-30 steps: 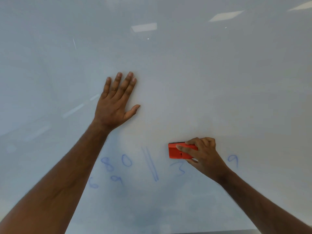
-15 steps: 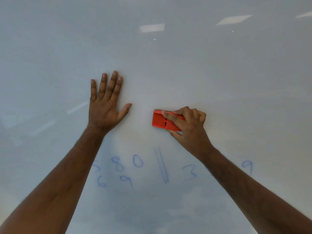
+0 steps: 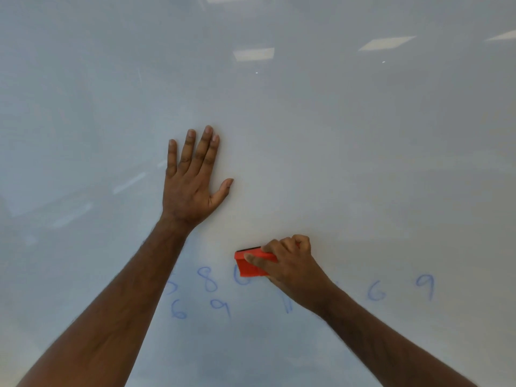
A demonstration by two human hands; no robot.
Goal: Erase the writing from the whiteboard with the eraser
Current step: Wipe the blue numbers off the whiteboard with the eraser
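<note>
Head view: right-hand fingers [image 3: 275, 248] curled, pinching red eraser [image 3: 250, 265] at long edges, thumb along near face, likely for firm wiping pressure. Right hand [image 3: 293, 265] at 6 o'clock of frame centre, eraser covering top of blue "0" [image 3: 241, 280]. Left hand [image 3: 192, 185] flat, fingers spread on whiteboard [image 3: 363, 163] at 11 o'clock of eraser, probably bracing. Remaining digits at 3 and 8 o'clock; right forearm hiding some.

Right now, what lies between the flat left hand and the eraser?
Head view: only bare whiteboard separates the left hand from the red eraser held in the right hand.
</note>
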